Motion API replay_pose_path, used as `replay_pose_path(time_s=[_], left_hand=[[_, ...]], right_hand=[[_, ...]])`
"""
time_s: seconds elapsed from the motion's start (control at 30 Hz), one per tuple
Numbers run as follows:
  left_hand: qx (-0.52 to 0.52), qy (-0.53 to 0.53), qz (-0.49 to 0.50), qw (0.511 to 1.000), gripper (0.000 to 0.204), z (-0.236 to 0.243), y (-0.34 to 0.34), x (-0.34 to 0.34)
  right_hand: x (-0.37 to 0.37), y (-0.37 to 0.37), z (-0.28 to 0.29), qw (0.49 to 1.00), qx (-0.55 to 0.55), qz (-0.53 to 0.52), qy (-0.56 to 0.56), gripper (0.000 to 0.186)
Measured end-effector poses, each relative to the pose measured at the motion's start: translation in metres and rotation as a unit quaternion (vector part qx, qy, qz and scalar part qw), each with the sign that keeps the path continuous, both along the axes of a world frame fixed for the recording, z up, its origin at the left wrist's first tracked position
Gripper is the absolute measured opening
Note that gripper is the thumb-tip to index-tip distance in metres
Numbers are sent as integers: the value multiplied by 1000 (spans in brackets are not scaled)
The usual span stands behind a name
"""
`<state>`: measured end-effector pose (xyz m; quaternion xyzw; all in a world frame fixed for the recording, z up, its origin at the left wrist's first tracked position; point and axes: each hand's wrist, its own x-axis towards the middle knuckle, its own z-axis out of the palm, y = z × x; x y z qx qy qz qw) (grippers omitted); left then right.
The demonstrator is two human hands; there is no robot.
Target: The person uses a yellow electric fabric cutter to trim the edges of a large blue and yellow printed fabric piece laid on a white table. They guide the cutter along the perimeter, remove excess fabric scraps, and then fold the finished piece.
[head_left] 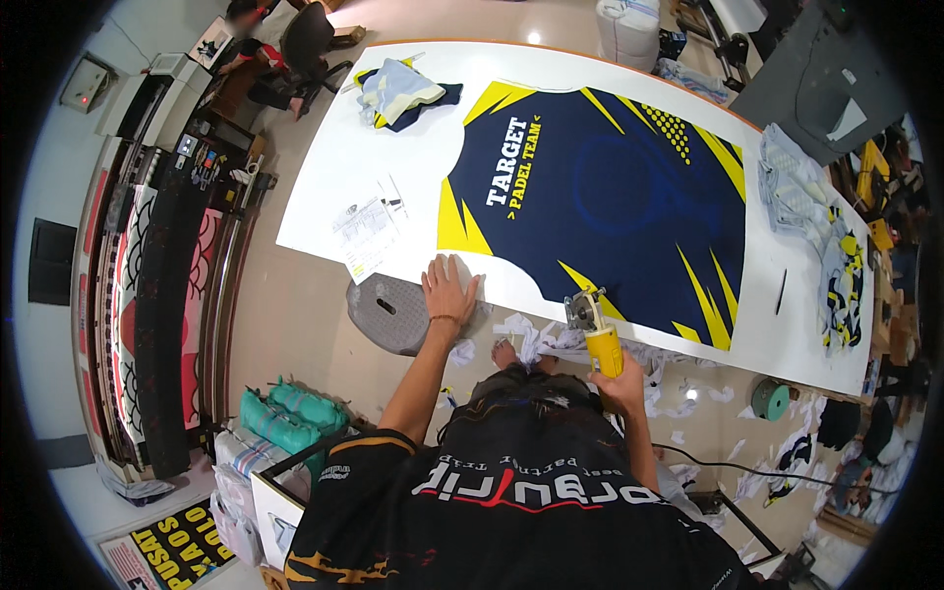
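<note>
A navy and yellow printed jersey panel (pixel 590 197) lies spread flat on the white table (pixel 324 167). My left hand (pixel 449 295) rests palm down with its fingers stretched out at the table's near edge, by the panel's lower left corner. My right hand (pixel 621 385) is wrapped round the yellow body of an electric rotary fabric cutter (pixel 602 344). The cutter's metal head sits at the panel's near edge, beside a yellow spike of the print. Whether its blade touches the cloth I cannot tell.
Folded fabric (pixel 398 93) and a paper sheet (pixel 369 234) lie left of the panel. Pale cloth (pixel 792 182), patterned scraps (pixel 843 285) and a pen (pixel 781 292) lie right. Below are a grey stool (pixel 386 313), a green spool (pixel 770 399) and floor offcuts. A large printer (pixel 157 295) stands left.
</note>
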<state>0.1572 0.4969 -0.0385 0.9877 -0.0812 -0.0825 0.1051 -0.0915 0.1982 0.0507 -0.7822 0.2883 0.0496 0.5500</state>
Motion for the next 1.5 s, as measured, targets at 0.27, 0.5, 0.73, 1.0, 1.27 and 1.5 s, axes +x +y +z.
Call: replay_pose_path(time_s=[0.27,0.5,0.73,1.0,1.27,1.5], left_hand=[[-36,-113,-48,992,78,-15,-2,36],[-14,-66,30,997,66,1,-18,42],[-24,-77,-33,996,54,7,-34,70],[-4,-72,73,995,56,3,-22,67],[-3,-57,-33,998,52,3,-42,98],[35,-45,123,991,58,12,-36,92]], right_hand=[[14,-7,16,999,23,31,25,50],[5,-23,-3,999,22,24,-1,51],[2,-32,-5,999,-4,34,15,54],[-3,-32,-5,1000,12,-4,16,54],[-3,-38,-8,1000,4,5,16,52],[-18,-43,-8,996,23,-80,26,48]])
